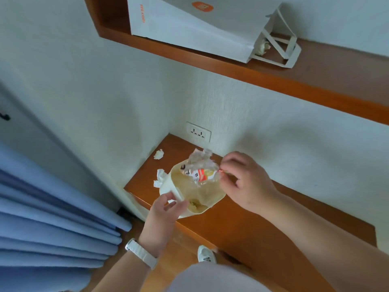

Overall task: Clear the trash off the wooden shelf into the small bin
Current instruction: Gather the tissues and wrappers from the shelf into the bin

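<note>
So the small cream bin (pixel 185 186) sits tilted at the front edge of the lower wooden shelf (pixel 263 218), its open mouth facing up toward the camera. Inside, down near the bottom rim, there's some pale crumpled stuff, can't really tell what it is. The left hand (pixel 166 209) is clamped on the bin's near wall, thumb over the rim and fingers curled around the outside, with a white watch strap (pixel 142 255) on that wrist.

The right hand (pixel 242 178) is pinching the corner of a crinkly clear plastic wrapper (pixel 202 168) between thumb and fingertips, other fingers curled in. The wrapper has an orange-and-white label and hangs right over the bin's mouth, just left of the hand, its lower part dipping past the rim.

Still on the shelf: a crumpled tissue (pixel 159 154) back in the corner near the wall, and another white wad (pixel 160 178) just beside the bin's left side, seemingly touching it. A wall socket (pixel 198 131) sits above the shelf.

Upper shelf (pixel 294 81) has a white paper shopping bag (pixel 189 26) lying on its side, with a scrunched paper ball (pixel 262 47) at its open end between the handles.
</note>
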### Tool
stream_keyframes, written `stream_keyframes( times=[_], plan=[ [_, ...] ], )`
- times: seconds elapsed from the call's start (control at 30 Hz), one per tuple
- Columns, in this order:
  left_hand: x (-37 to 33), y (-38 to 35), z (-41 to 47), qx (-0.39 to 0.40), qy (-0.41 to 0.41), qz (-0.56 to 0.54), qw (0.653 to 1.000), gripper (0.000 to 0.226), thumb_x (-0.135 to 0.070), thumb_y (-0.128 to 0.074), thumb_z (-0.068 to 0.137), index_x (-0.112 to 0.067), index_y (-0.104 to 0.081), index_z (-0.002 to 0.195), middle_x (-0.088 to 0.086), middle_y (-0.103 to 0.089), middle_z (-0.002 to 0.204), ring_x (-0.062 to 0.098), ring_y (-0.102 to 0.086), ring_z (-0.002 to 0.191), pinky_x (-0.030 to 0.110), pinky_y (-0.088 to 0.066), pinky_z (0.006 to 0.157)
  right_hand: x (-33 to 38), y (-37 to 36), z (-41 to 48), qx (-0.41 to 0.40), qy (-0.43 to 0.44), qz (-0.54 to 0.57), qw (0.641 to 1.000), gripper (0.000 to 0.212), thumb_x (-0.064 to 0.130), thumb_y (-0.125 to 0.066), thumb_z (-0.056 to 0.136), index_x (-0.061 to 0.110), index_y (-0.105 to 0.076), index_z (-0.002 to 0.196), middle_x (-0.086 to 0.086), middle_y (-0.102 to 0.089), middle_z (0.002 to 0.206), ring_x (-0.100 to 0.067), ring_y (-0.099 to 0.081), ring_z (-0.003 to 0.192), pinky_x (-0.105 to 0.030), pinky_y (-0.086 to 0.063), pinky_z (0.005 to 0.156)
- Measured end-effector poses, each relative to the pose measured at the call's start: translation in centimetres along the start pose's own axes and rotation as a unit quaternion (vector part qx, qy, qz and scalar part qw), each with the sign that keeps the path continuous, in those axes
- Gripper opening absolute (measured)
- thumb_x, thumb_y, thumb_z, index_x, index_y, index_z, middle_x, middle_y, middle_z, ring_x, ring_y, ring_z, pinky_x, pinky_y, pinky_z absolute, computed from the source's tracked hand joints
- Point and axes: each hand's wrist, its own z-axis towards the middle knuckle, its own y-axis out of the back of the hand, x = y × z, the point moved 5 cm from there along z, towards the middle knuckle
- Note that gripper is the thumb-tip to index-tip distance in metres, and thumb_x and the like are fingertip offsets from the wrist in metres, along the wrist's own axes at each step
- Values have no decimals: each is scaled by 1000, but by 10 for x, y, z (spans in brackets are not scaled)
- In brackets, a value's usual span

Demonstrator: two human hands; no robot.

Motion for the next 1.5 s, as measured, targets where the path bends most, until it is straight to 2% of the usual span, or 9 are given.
stream_keyframes(
  times=[0.1, 0.23, 0.43, 0.53, 0.67, 0.87, 1.0, 1.17, 1.5],
  plan=[
    [-5, -1, -7, 18, -9, -9, 1000, 30, -39, -75, 89, -30, -66, 116, -7, -80, 109, 9, -77, 94, 13, -59, 65, 6, -19, -2, 69, 27, -45, 996, 26, 30, -46, 89, 11, -64, 84, -2, -55, 120, -19, -52, 109, -36, -54, 78],
    [-7, -5, -14, 40, -18, -17, 999, 23, -34, -76, 91, -30, -68, 112, -8, -80, 107, 7, -76, 97, 14, -59, 66, 9, -42, -2, 152, 58, -41, 986, 28, 36, -40, 91, 17, -60, 83, 1, -43, 141, -19, -37, 131, -35, -40, 99],
    [-4, -6, -19, 61, -17, -37, 997, 22, -25, -75, 93, -25, -69, 115, 2, -79, 111, 20, -75, 106, 31, -63, 86, 8, -65, -6, 229, 57, -44, 971, 28, 36, -42, 93, 21, -60, 109, 5, -46, 137, -18, -41, 125, -42, -51, 91],
    [-5, -7, -20, 67, -29, -37, 997, 29, -28, -77, 91, -26, -68, 118, 6, -73, 125, 25, -68, 118, 45, -58, 102, 3, -77, -9, 300, 33, -76, 950, 37, 42, -35, 94, 31, -54, 124, 14, -43, 143, -22, -38, 131, -63, -33, 100],
    [-4, -12, -18, 75, -33, -50, 995, 46, -44, -77, 77, -26, -67, 118, 6, -73, 124, 26, -68, 118, 43, -59, 101, -2, -84, -3, 319, 19, -109, 941, 35, 44, -35, 93, 38, -56, 121, 20, -54, 130, -17, -47, 124, -75, -12, 102],
    [-2, -20, -8, 80, -16, -70, 994, 62, -55, -77, 67, -22, -65, 118, -1, -81, 109, 22, -76, 106, 29, -63, 85, -7, -77, 3, 349, 8, -96, 932, 33, 41, -44, 91, 30, -51, 121, 13, -54, 123, -17, -52, 109, -68, -26, 98],
    [-1, -21, -2, 85, 9, -91, 992, 52, -47, -76, 78, -18, -63, 120, -5, -82, 106, 11, -78, 101, 18, -61, 74, -13, -57, 2, 297, 26, -58, 953, 43, 49, -55, 85, 26, -39, 118, 6, -54, 114, -11, -51, 85, -29, -50, 69],
    [-4, -21, 5, 79, 10, -96, 992, 61, -52, -79, 71, -19, -64, 121, -6, -82, 108, 10, -78, 101, 21, -62, 77, -24, -34, -3, 248, 11, -15, 969, 66, 67, -53, 81, 35, -31, 135, 17, -40, 137, -5, -40, 120, -21, -32, 90],
    [-17, -18, 12, 76, 1, -89, 993, 58, -49, -79, 69, -22, -68, 119, -6, -81, 113, 8, -76, 105, 20, -62, 77, -93, -37, -46, 249, -207, 159, 933, 90, 84, -51, 67, 47, -17, 142, 34, -30, 134, 11, -40, 115, -18, -38, 93]
  ],
)
